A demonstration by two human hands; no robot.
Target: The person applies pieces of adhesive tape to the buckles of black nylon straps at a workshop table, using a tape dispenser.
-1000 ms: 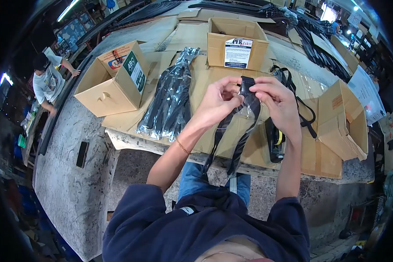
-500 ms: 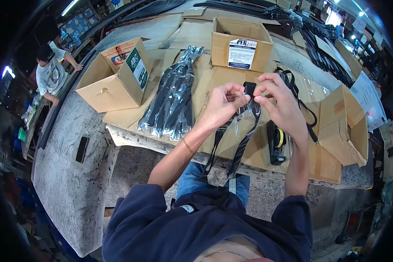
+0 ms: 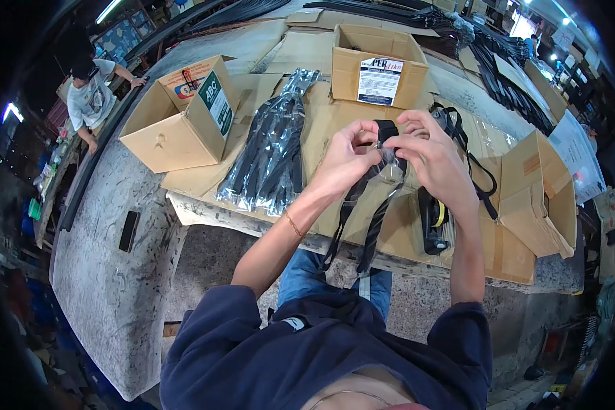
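Note:
A black strap [image 3: 387, 128] is folded between my hands, and its tails [image 3: 374, 236] hang over the near edge of the cardboard. Clear plastic [image 3: 389, 171] shows around the strap just below my fingers. My left hand [image 3: 352, 156] is closed, pinching the strap from the left. From the right, the fingertips of my right hand [image 3: 436, 158] press together at the same spot; exactly what they pinch is partly hidden. Left of my hands lies a clear plastic bag of black straps [image 3: 270, 147]. A tape dispenser [image 3: 433, 222] rests beneath my right wrist.
Open cardboard boxes stand at the left [image 3: 174, 140], the back [image 3: 378, 99] and the right [image 3: 536, 195]. A loose black strap [image 3: 466, 147] lies beyond my right hand. A small black block [image 3: 129, 231] sits on the grey table [image 3: 109, 301]. Another person [image 3: 89, 102] leans at the far left.
My right fingers have come across to the left onto the strap, close against my left fingertips. The strap's top has turned, and its tails have shifted. The other person has shifted right.

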